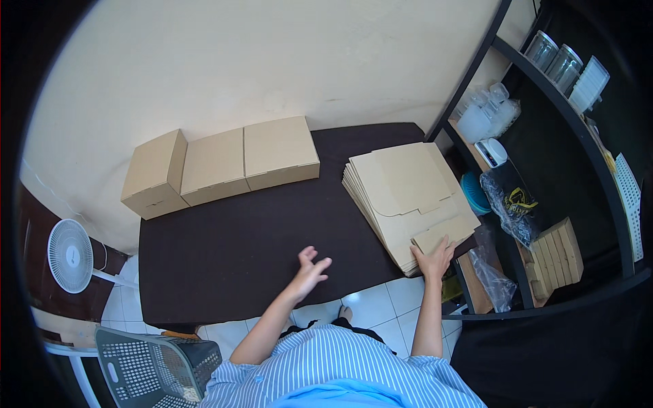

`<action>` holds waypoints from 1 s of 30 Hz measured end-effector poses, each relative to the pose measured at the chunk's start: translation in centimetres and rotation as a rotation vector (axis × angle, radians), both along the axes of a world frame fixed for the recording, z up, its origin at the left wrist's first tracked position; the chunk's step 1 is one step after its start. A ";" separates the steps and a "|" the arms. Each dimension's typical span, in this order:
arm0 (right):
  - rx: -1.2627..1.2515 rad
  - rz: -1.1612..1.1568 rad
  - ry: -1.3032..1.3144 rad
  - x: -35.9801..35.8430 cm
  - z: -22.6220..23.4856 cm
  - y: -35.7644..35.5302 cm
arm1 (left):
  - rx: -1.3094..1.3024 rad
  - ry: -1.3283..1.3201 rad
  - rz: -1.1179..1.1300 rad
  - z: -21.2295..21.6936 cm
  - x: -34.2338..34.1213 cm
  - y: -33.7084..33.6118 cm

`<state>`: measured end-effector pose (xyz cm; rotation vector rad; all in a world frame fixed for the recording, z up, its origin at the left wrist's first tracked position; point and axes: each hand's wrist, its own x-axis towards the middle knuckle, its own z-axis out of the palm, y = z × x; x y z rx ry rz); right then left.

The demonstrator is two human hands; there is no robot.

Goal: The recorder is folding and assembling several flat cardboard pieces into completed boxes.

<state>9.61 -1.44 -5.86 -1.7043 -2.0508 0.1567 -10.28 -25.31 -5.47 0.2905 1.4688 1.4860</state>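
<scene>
A stack of flat, unfolded cardboard boxes (408,180) lies at the right end of the dark-covered table. My right hand (435,260) rests on the near edge of this stack, its fingers spread over the top sheet's flap; it does not visibly grip the sheet. Over the table's near edge, my left hand (311,273) hovers with fingers apart and holds nothing. Three folded cardboard boxes stand in a row along the wall: a left box (155,166), a middle box (214,163) and a right box (277,151), all closed.
The dark tablecloth (258,245) covers the table. On the right, a black-framed shelf (568,102) holds jars, plastic containers, a small white scale (491,152) and bagged items. A white fan (71,256) stands at the left, with a grey-green plastic basket (136,360) nearer to me.
</scene>
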 end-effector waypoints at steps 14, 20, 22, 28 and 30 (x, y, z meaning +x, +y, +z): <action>-0.112 0.072 0.592 3.9 -2.6 2.4 | -0.048 -0.032 -0.232 -2.3 8.7 13.2; -0.356 0.071 0.975 3.6 -2.7 3.3 | -0.007 0.006 -0.164 -3.1 9.0 14.1; -0.390 0.081 1.217 3.1 -1.8 3.1 | 0.010 0.011 -0.127 -2.4 9.4 14.4; -0.577 0.094 1.360 2.1 -1.1 1.8 | 0.028 -0.184 0.104 -1.6 9.0 16.5; -0.623 0.092 1.347 2.1 -1.3 0.8 | 0.055 -0.264 0.196 -0.9 9.1 17.5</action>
